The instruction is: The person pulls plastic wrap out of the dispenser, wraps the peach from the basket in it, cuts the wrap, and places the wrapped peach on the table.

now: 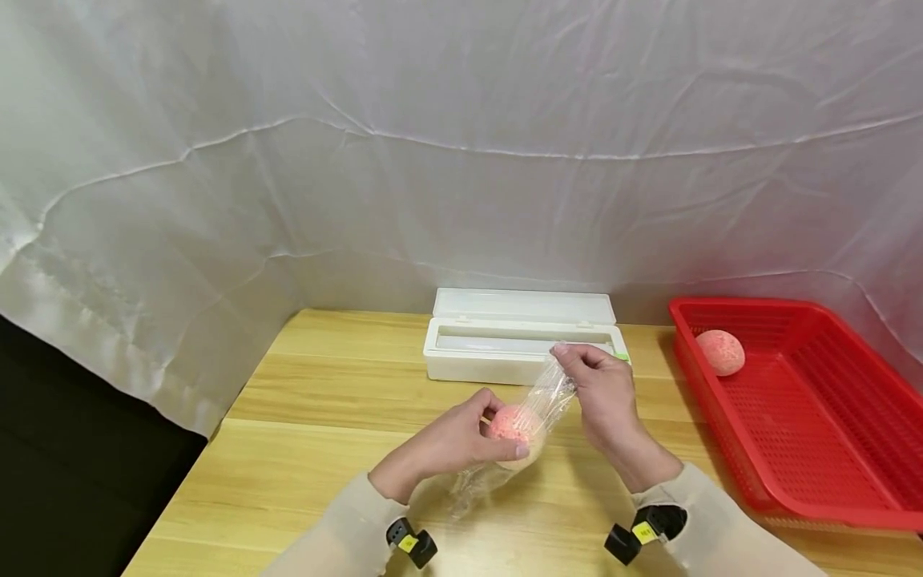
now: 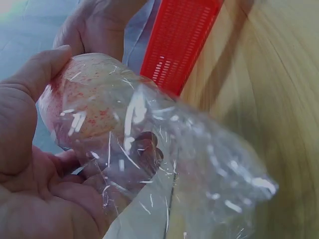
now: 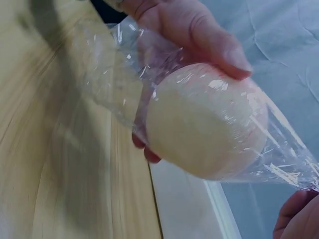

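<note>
A pink-and-cream peach [image 1: 507, 421] is held over the table by my left hand [image 1: 450, 439], thumb on the near side and fingers round the far side. Clear cling film [image 1: 550, 394] covers the peach; in the right wrist view it lies tight over the pale side [image 3: 194, 129]. Up and to the right, the film is drawn into a gathered strand, its end pinched between thumb and fingers of my right hand [image 1: 604, 393]. Loose film [image 2: 219, 164] hangs crumpled from the opposite side, below my left hand.
A white cling film dispenser box [image 1: 472, 369] stands behind the hands, its lid [image 1: 522, 304] raised and a roll inside. To the right is a red plastic basket [image 1: 782, 501] with another peach [image 1: 721, 353] in it. Grey curtain [image 1: 461, 216] hangs behind the wooden table [image 1: 303, 449].
</note>
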